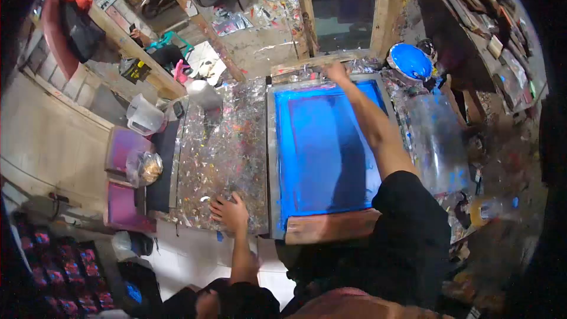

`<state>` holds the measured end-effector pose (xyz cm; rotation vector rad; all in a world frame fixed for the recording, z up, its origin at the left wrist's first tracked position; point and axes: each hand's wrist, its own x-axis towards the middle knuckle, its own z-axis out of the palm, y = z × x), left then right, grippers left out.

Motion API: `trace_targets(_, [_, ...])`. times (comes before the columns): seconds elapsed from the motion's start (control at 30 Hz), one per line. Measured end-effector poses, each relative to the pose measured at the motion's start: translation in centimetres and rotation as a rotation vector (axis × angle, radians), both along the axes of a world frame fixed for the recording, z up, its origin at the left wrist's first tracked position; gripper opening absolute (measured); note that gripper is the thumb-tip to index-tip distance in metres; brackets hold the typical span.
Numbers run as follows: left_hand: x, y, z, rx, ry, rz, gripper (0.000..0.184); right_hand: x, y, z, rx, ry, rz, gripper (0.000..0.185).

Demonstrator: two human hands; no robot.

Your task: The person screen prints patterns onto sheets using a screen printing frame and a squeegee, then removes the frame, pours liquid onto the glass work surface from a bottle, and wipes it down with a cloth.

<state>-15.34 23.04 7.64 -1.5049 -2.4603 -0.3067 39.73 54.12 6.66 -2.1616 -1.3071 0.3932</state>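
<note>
Nearest: dark sleeve (pixel 407 218) of the right arm, reaching up and across the blue screen (pixel 322 147). Wooden strip (pixel 333 227) along the screen's near edge, lying crosswise. Clear plastic bottle (pixel 487 210), yellowish, on its side at the right. Left hand (pixel 231 214) palm down near the front edge of the paint-spattered table (pixel 221 147), fingers spread wide, nothing seen in its grasp. The screen lies flat in its pale frame (pixel 273 159), just right of the bare-topped stretch under that hand; blue all over, deeper toward the borders, an arm's shadow down the middle. Left of the table, a clear bag (pixel 144 168) with tan contents; beyond it a clear jug (pixel 144 115). Right of the screen, a clear curved sheet (pixel 437 142) with blue smears. Right hand (pixel 336 72) at the frame's far edge, fingers blurred; cannot tell whether it grips anything. White tub (pixel 204 94) at the table's far left. Basin (pixel 411 61) of bright blue paint, far right. Farthest: part of a seated person (pixel 165 56), by a green stool (pixel 176 40).
</note>
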Motion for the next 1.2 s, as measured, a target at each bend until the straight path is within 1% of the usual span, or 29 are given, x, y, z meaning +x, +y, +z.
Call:
trace_targets(0.03, [0.0,0.1,0.1,-0.007,-0.043,-0.001,0.066,-1.0,-0.9,0.9,0.102,-0.025,-0.055,0.048])
trace_targets(0.07, [-0.1,-0.2,-0.1,0.006,-0.029,-0.001,0.066,-1.4,-1.0,2.6,-0.017,0.042,-0.028,0.048])
trace_targets(0.1, [-0.3,-0.3,-0.5,0.002,-0.028,-0.005,0.066,-2.1,-0.5,2.8,0.004,0.056,-0.031,0.048])
trace_targets(0.17, [-0.3,0.3,0.0,0.023,-0.011,-0.038,0.066,-2.2,0.8,2.9,0.122,0.096,-0.321,0.050])
trace_targets(0.2, [-0.1,0.3,0.4,-0.004,-0.030,-0.010,0.067,-0.9,1.2,3.9,0.125,0.327,-0.115,0.057])
trace_targets(0.23, [0.3,-0.2,1.0,-0.050,-0.042,-0.001,0.067,-2.8,-3.7,9.7,0.259,0.531,-0.068,0.057])
trace_targets(0.27, [0.5,-0.2,0.5,-0.060,0.088,0.035,0.070,-2.4,-4.5,10.6,0.363,0.624,0.047,0.051])
trace_targets(0.33, [1.3,-0.5,2.3,-0.157,0.057,0.008,0.072,-1.7,-8.5,12.4,0.558,0.686,0.289,0.041])
trace_targets(0.37, [-2.0,0.7,-1.2,-0.102,0.166,0.005,0.073,-1.6,-12.0,13.5,0.594,0.692,0.367,0.037])
trace_targets(0.4, [-3.9,1.9,-5.0,-0.032,0.265,0.004,0.074,-1.7,-17.6,15.7,0.569,0.558,0.366,0.038])
trace_targets(0.47, [0.0,-0.2,0.3,-0.106,0.185,0.003,0.073,-2.3,-32.3,20.4,0.307,0.515,0.274,0.042])
trace_targets(0.5, [0.2,0.1,-0.8,-0.124,0.188,-0.044,0.073,-1.8,-37.7,19.4,0.324,0.418,0.200,0.042])
trace_targets(0.53, [-0.7,0.3,-1.6,-0.136,0.215,0.007,0.074,-1.2,-43.6,18.8,0.342,0.319,0.148,0.043])
trace_targets(0.57, [-1.6,1.0,-2.0,-0.139,0.249,0.067,0.075,-1.0,-49.6,18.5,0.362,0.057,0.035,0.041])
trace_targets(0.6, [-1.3,1.5,-1.8,-0.141,0.246,0.062,0.075,1.0,-54.1,14.4,0.361,-0.195,-0.019,0.038])
trace_targets(0.63, [-1.6,1.3,-1.3,-0.133,0.085,0.029,0.073,1.5,-59.6,14.0,0.139,-0.105,-0.262,0.035])
trace_targets(0.67, [-2.3,1.0,-1.0,-0.119,-0.075,0.015,0.070,2.0,-64.0,15.1,-0.119,-0.283,-0.304,0.031])
trace_targets(0.7, [-3.2,2.5,-2.6,-0.101,-0.154,-0.055,0.067,2.8,-67.3,12.8,-0.081,-0.347,-0.373,0.029])
trace_targets(0.73, [-2.8,1.8,-2.1,0.134,-0.275,-0.314,0.057,5.4,-70.1,8.8,-0.448,-0.363,-0.446,0.025])
trace_targets(0.77, [-2.1,0.8,-1.0,0.308,-0.380,-0.602,0.048,6.6,-71.8,6.4,-0.410,-0.397,-0.447,0.026])
trace_targets(0.8, [-2.1,2.0,-1.7,-0.123,0.132,-0.674,0.041,7.7,-73.6,4.1,-0.373,-0.431,-0.448,0.026])
trace_targets(0.87, [4.8,-1.7,0.3,-0.210,-0.436,-0.681,0.057,7.7,-73.6,4.4,-0.383,-0.410,-0.572,0.040])
trace_targets(0.9, [6.3,-2.5,0.2,-0.211,-0.407,-0.715,0.068,8.9,-73.9,3.1,-0.382,-0.341,-0.582,0.040])
trace_targets(0.93, [8.0,-3.3,0.1,-0.211,-0.379,-0.748,0.079,6.6,-72.5,6.2,-0.255,-0.543,-0.570,0.041])
trace_targets(0.97, [8.0,-3.6,-0.9,-0.183,-0.355,-0.714,0.079,4.0,-71.2,10.3,-0.106,-0.739,-0.574,0.042])
trace_targets(1.03, [7.9,-3.5,-0.9,-0.109,-0.352,-0.629,0.078,2.4,-68.7,11.1,-0.237,-0.704,-0.671,0.039])
trace_targets(1.1, [7.3,-4.0,-0.7,-0.112,-0.703,-0.769,0.076,-0.5,-66.2,8.5,0.179,-0.160,-0.293,0.040])
trace_targets(1.17, [6.3,-6.0,-1.1,-0.039,-0.705,-0.737,0.075,-5.3,-63.8,8.5,0.064,0.101,-0.185,0.041])
trace_targets(1.2, [5.8,-6.9,-1.7,0.006,-0.703,-0.734,0.074,-6.2,-63.1,7.7,0.007,0.098,-0.157,0.043])
